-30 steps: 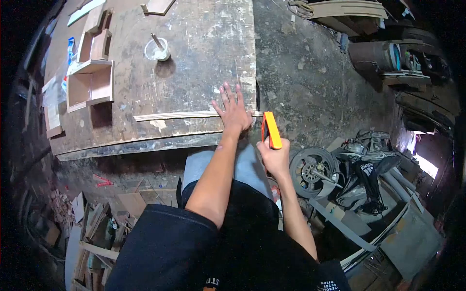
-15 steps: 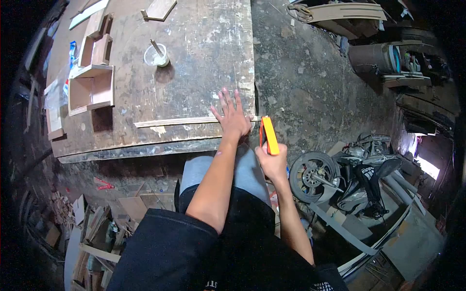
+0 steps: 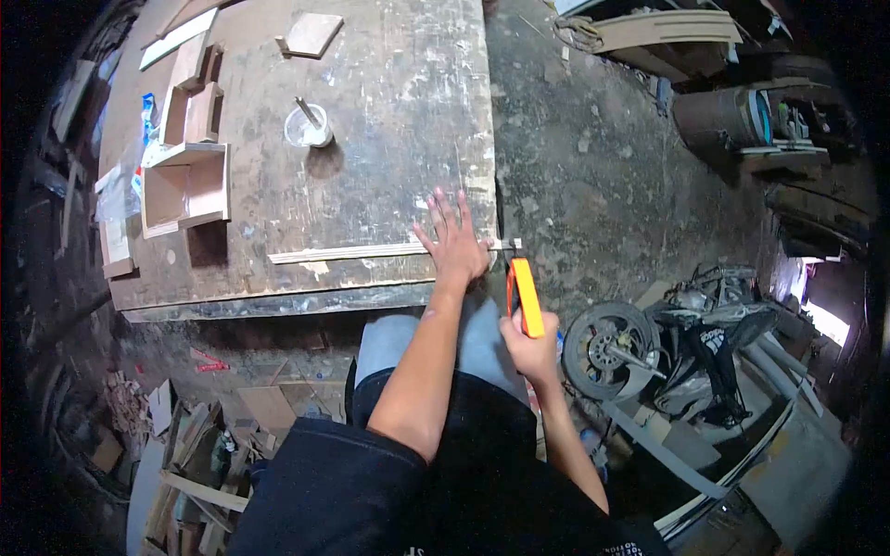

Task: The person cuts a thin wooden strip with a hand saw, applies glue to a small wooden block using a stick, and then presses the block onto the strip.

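Head view, sole entry.

1. Left hand (image 3: 454,246): palm down, fingers fanned wide, pressing a wooden strip (image 3: 352,252) onto the workbench (image 3: 389,74).
2. Wooden strip: long, thin, lying flat along the bench's near edge. Its right end just overhangs the bench corner, at 3 o'clock from the left hand. Judged light, somewhat whippy and apt to splinter, so best held flat, close to the overhanging end.
3. Right hand (image 3: 533,347): fingers wrapped tight round an orange-handled tool (image 3: 526,295), at 5 o'clock from the left hand. Probably a small saw, but the blade is too thin to make out.
4. White cup (image 3: 307,127), at 11 o'clock from the left hand: holds an upright stick, other contents unclear.
5. Open wooden boxes (image 3: 185,190), at 9 o'clock: nothing visible inside.
6. Motorcycle (image 3: 667,343), on the floor at 4 o'clock.
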Tool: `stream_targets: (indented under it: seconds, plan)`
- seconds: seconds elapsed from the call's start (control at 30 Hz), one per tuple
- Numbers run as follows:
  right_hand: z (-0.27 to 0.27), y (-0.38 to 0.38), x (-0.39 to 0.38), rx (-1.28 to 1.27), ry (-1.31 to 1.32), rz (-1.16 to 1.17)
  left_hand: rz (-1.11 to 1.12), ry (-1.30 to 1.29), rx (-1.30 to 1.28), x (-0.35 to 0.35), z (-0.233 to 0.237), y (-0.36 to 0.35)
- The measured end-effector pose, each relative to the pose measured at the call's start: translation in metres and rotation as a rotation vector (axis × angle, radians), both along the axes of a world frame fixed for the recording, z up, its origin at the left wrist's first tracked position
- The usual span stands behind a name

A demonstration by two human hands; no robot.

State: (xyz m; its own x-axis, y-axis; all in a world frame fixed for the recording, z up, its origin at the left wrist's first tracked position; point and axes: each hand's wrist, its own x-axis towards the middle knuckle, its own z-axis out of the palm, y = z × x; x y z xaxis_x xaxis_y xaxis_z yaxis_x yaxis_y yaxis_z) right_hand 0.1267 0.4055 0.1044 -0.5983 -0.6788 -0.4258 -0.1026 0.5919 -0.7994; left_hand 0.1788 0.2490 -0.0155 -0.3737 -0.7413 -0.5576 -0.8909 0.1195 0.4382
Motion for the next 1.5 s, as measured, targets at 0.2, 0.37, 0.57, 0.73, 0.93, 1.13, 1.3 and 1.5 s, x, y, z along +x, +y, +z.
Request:
stream_targets:
  seconds: [0.2,0.37,0.57,0.73,0.93,1.13,1.3,1.5]
  plan:
    - [0.006,-0.027,-0.008,0.032,0.036,-0.035,0.008,-0.012,-0.028,-0.004,-0.007,0.005]
    - [0.02,-0.052,-0.03,0.107,-0.012,-0.016,-0.007,-0.036,0.02,-0.005,-0.006,-0.002]
    - [0.026,-0.061,-0.037,0.156,-0.018,0.016,-0.07,-0.081,0.033,-0.003,-0.013,-0.003]
    - [0.042,-0.079,-0.063,0.308,-0.263,-0.031,-0.068,-0.066,0.035,-0.001,-0.012,-0.002]
    - [0.019,-0.048,-0.018,0.134,-0.053,0.006,-0.05,-0.065,0.015,-0.002,-0.008,-0.002]
    - [0.023,-0.034,-0.023,0.178,0.002,-0.005,-0.045,-0.02,-0.012,-0.003,-0.013,-0.004]
    - [0.034,-0.08,-0.056,0.256,-0.219,-0.02,-0.029,-0.039,0.014,0.0,-0.008,-0.002]
    - [0.046,-0.118,-0.08,0.306,-0.486,-0.054,-0.039,-0.05,0.019,-0.003,-0.007,-0.002]
